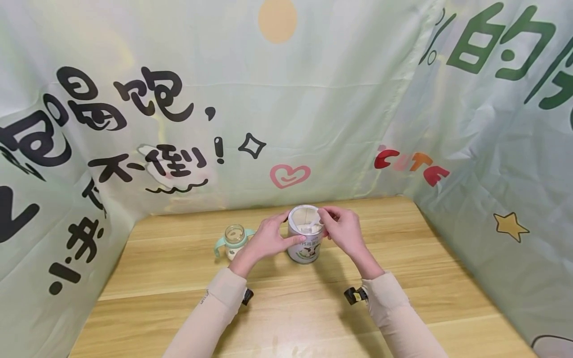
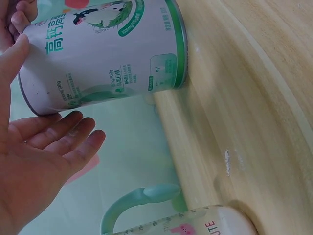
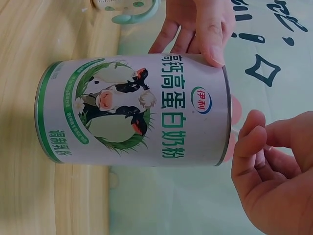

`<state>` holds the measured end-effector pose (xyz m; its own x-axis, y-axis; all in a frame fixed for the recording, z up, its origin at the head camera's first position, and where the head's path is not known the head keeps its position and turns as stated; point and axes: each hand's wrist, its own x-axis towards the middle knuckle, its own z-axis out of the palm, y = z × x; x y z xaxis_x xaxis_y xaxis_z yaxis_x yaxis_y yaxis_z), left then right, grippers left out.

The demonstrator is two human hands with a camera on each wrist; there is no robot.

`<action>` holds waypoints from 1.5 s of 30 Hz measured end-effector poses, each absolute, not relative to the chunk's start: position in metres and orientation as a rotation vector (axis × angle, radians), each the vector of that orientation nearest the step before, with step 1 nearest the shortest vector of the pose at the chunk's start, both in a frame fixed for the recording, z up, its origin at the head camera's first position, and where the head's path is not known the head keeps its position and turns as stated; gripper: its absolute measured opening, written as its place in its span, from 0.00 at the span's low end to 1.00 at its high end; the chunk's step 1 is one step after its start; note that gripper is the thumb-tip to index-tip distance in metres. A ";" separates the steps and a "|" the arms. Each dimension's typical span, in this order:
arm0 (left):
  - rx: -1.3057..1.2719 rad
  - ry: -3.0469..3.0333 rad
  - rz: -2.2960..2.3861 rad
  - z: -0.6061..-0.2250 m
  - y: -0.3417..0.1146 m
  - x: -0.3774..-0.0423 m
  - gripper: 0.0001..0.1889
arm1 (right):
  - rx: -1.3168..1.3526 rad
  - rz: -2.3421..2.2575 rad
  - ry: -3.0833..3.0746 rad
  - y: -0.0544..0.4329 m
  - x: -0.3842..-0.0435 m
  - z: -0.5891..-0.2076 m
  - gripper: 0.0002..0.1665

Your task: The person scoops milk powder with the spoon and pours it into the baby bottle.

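A white milk powder can (image 1: 304, 251) with a green base band and a cow picture stands upright, its top uncovered. My left hand (image 1: 268, 237) holds it near the rim, thumb on the near side and fingers around the left side. At the right of the rim, my right hand (image 1: 343, 229) has its fingers curled, pinching what looks like a white scoop (image 1: 313, 224) whose lower end is inside the can. In the right wrist view the curled fingers (image 3: 252, 142) sit just beyond the can's rim, and the scoop is hidden there.
Left of the can, behind my left wrist, stands a small baby bottle (image 1: 235, 234) with mint-green handles and an uncovered mouth. A little white powder (image 2: 227, 162) lies on the wooden table (image 1: 286, 318). Printed cloth walls (image 1: 331, 124) enclose the table's back and sides.
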<state>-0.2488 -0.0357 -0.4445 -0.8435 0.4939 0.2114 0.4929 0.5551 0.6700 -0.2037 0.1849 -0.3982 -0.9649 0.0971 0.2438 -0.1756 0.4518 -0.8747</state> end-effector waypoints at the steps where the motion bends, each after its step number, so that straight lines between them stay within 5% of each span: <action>1: 0.883 2.770 1.196 -0.444 -0.036 -0.249 0.48 | 0.063 1.520 -2.439 0.185 -0.204 -0.398 0.15; 45: 0.878 2.788 1.201 -0.445 -0.035 -0.248 0.49 | 0.055 1.400 -2.379 0.188 -0.202 -0.398 0.12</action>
<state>-0.2483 -0.0348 -0.4447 -0.8454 0.4834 0.2272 0.4972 0.5568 0.6654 -0.2017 0.1880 -0.3977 -0.9274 0.1554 0.3401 -0.2218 0.5036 -0.8350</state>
